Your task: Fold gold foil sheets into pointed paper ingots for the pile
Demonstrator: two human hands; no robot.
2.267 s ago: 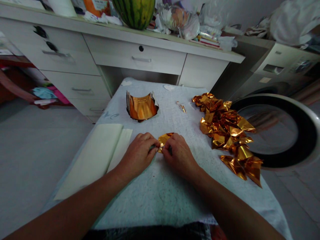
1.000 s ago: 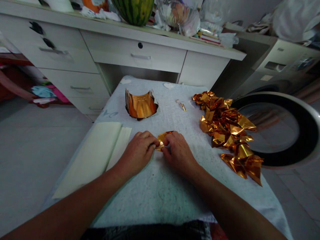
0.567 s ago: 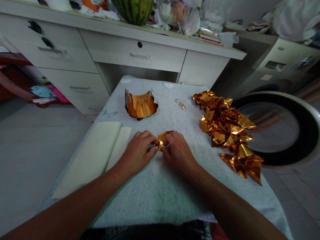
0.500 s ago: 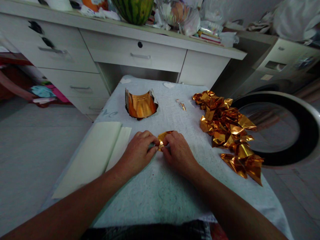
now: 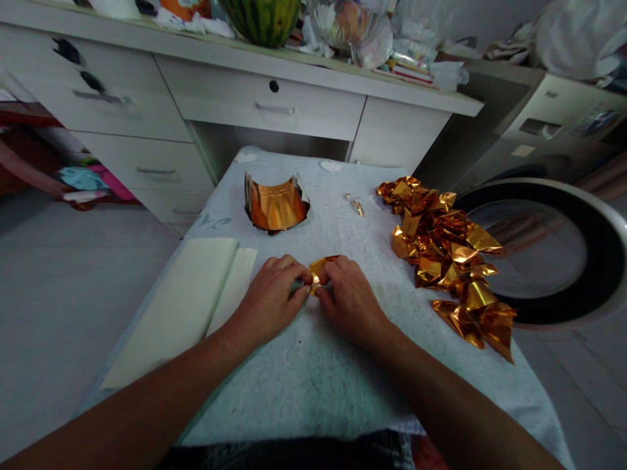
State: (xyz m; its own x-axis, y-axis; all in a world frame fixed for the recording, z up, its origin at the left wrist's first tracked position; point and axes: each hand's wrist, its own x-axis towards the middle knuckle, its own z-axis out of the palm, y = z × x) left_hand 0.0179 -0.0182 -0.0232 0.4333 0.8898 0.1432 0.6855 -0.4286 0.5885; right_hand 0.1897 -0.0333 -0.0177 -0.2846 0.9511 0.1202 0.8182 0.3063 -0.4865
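A small piece of gold foil (image 5: 317, 269) lies between my two hands at the middle of the cloth-covered table. My left hand (image 5: 279, 294) pinches its left edge between thumb and fingers. From the other side, my right hand (image 5: 350, 297) grips the foil with bent fingers that hide part of it. Beyond the hands stands a curved stack of gold foil sheets (image 5: 277, 205). Several crumpled, folded gold foil pieces (image 5: 441, 241) form a long pile on the right. Tiny foil scraps (image 5: 357, 206) lie between the stack and the pile.
Pale paper sheets (image 5: 181, 300) lie on the left of the table (image 5: 304, 385). Behind it is a white drawer unit (image 5: 313, 117) with a watermelon (image 5: 262, 19) and bags on top. A washing machine's open round door (image 5: 602, 254) borders the table's right side.
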